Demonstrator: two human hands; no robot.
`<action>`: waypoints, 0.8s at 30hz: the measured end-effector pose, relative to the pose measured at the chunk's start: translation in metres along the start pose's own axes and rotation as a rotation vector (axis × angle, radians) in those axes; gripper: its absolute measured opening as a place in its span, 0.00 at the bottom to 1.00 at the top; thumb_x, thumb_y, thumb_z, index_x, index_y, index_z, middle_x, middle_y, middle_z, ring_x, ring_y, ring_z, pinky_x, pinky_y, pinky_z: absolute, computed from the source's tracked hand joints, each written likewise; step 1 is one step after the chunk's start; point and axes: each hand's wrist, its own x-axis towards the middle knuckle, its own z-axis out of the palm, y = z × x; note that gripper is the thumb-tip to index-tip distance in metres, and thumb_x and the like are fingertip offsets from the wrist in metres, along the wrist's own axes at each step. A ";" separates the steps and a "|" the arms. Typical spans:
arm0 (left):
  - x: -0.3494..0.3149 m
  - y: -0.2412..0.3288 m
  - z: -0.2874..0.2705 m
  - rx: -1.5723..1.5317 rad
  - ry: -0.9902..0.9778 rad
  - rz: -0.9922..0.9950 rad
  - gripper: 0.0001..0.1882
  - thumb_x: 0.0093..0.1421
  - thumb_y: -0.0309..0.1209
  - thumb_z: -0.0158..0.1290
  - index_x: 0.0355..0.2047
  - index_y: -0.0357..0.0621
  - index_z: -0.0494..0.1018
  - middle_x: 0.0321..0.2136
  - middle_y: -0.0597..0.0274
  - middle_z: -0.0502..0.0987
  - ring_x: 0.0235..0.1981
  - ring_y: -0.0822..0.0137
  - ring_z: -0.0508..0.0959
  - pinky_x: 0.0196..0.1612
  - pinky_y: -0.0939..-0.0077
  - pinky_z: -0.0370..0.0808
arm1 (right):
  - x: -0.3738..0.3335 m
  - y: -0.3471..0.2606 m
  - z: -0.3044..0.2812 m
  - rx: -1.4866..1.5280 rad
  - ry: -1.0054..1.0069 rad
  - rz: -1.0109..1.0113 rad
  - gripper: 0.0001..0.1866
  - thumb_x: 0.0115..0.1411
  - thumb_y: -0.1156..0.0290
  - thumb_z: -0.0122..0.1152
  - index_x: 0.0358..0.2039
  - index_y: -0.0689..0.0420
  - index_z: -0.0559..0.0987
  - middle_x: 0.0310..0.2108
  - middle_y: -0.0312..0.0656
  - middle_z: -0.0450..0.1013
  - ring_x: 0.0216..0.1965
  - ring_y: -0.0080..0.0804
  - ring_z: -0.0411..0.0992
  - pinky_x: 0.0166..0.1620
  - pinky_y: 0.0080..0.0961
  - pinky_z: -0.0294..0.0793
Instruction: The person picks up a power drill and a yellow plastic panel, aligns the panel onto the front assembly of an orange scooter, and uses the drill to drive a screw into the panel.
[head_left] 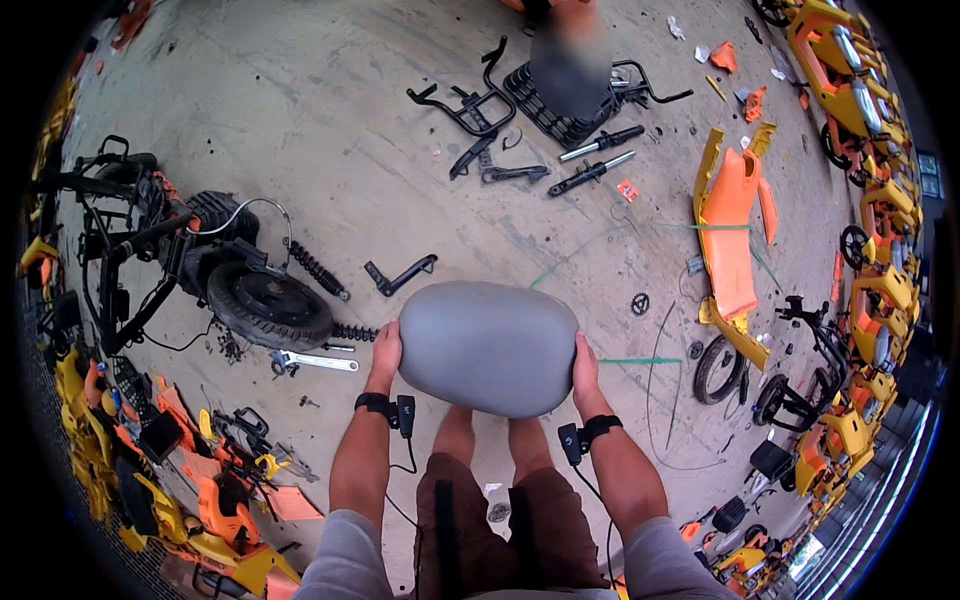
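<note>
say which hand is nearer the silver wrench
Left. The left hand is just right of the silver wrench, at the left end of the grey rounded object; the right hand is farther right, at its other end.

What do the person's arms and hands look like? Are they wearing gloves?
No gloves: the left hand and right hand are bare. Both arms have black wrist straps, each with a small black box that has a pale marking. A thin dark cable comes from each box. The sleeves are short and grey.
</note>
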 end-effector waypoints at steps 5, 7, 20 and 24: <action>-0.055 0.017 -0.020 -0.108 -0.092 -0.119 0.34 0.71 0.55 0.39 0.56 0.35 0.70 0.51 0.50 0.76 0.53 0.62 0.72 0.58 0.68 0.66 | -0.047 0.024 -0.011 0.062 0.112 -0.029 0.37 0.66 0.45 0.52 0.60 0.67 0.67 0.58 0.55 0.69 0.59 0.40 0.66 0.63 0.31 0.60; -0.089 0.022 -0.035 -0.241 -0.056 -0.094 0.31 0.72 0.53 0.39 0.56 0.36 0.68 0.52 0.56 0.72 0.53 0.64 0.69 0.59 0.70 0.63 | -0.070 0.027 -0.012 0.050 0.104 -0.120 0.36 0.66 0.46 0.52 0.61 0.66 0.66 0.57 0.55 0.68 0.59 0.41 0.66 0.63 0.31 0.60; -0.229 0.020 -0.165 -0.727 0.034 -0.134 0.28 0.70 0.53 0.38 0.55 0.43 0.71 0.50 0.60 0.76 0.51 0.63 0.75 0.57 0.67 0.68 | -0.214 0.006 -0.057 -0.133 -0.689 -0.152 0.43 0.40 0.55 0.83 0.51 0.66 0.70 0.47 0.46 0.70 0.50 0.34 0.70 0.55 0.29 0.68; -0.245 0.038 -0.173 -0.669 0.095 -0.181 0.27 0.70 0.52 0.39 0.53 0.44 0.72 0.48 0.61 0.77 0.49 0.63 0.75 0.55 0.67 0.70 | -0.231 -0.006 -0.068 -0.121 -0.777 -0.205 0.41 0.40 0.55 0.83 0.48 0.63 0.71 0.44 0.45 0.71 0.47 0.34 0.70 0.51 0.30 0.69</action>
